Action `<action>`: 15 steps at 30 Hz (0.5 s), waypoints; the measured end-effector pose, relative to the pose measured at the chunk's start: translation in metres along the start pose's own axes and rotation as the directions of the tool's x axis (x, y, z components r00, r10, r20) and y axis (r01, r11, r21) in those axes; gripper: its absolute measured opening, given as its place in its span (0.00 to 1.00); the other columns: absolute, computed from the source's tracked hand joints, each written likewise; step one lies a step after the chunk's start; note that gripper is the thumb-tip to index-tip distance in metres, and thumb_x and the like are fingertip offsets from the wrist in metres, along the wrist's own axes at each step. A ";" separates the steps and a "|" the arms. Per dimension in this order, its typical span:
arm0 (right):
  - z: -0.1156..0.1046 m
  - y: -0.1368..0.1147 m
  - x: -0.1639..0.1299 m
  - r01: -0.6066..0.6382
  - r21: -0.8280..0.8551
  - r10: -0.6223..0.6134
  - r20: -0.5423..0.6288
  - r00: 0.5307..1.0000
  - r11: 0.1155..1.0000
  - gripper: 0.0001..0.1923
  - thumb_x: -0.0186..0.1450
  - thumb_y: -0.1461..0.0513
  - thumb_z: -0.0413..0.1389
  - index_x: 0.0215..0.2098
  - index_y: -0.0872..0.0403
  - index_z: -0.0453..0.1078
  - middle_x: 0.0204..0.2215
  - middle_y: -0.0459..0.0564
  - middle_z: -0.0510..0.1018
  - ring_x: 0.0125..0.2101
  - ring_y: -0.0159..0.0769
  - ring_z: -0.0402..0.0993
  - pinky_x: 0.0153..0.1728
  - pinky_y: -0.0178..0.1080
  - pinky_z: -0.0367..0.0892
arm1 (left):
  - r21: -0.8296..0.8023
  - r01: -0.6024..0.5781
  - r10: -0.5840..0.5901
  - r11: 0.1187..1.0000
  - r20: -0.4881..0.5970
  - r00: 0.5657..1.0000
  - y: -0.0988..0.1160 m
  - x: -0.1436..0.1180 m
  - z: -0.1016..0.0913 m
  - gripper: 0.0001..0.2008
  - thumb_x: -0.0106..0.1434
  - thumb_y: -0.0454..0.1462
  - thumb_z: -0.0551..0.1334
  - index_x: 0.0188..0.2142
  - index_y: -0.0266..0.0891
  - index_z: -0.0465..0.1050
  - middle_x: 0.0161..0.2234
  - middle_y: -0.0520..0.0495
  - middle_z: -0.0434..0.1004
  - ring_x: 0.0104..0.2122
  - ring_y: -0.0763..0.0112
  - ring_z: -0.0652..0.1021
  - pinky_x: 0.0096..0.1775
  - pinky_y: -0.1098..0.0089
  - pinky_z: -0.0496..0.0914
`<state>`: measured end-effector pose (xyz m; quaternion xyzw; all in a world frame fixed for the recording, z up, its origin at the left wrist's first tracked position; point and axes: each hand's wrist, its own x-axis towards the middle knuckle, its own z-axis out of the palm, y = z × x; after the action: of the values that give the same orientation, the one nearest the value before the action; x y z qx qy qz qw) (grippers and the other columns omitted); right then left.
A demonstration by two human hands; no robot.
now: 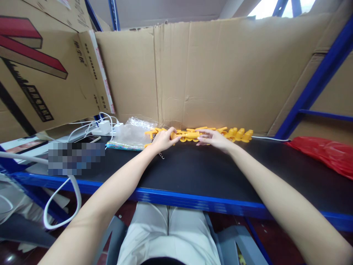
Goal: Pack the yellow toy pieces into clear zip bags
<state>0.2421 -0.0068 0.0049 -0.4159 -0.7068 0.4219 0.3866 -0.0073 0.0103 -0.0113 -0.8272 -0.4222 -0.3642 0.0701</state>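
A row of yellow plastic pieces lies along the back of the black tabletop, against the cardboard. My left hand is closed at the row's left part, thumb and forefinger on a yellow plastic piece. Beside it, a thin metal spiral sticks out below the wrist. My right hand reaches over the middle of the row with its fingers stretched and apart. Its fingertips are close to another yellow piece; whether they touch it I cannot tell.
Clear plastic bags lie left of the yellow pieces. Chargers and white cables stand further left, near a phone. A red plastic bag rests at the right. Cardboard walls the back; a blue edge runs in front.
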 end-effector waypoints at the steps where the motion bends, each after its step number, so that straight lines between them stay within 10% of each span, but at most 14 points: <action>1: 0.000 0.000 0.000 -0.001 0.000 0.001 -0.004 1.000 1.000 0.28 0.55 0.57 0.59 0.53 0.54 0.61 0.42 0.55 0.73 0.32 0.35 0.75 0.45 0.47 0.68 | -0.002 0.005 -0.005 1.000 -0.001 1.000 0.000 0.000 0.000 0.18 0.60 0.51 0.53 0.39 0.40 0.65 0.18 0.54 0.68 0.20 0.75 0.69 0.24 0.76 0.57; 15: 0.003 0.000 0.000 -0.040 -0.029 0.039 -0.031 0.999 0.999 0.25 0.57 0.58 0.57 0.52 0.55 0.62 0.39 0.55 0.75 0.31 0.35 0.75 0.43 0.45 0.69 | 0.073 0.021 -0.019 0.997 -0.025 1.000 0.001 0.000 0.004 0.21 0.59 0.53 0.53 0.39 0.40 0.66 0.20 0.52 0.71 0.21 0.73 0.71 0.26 0.75 0.58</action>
<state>0.2399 -0.0075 0.0036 -0.4418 -0.6987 0.4125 0.3828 -0.0047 0.0111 -0.0139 -0.8154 -0.4425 -0.3591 0.1017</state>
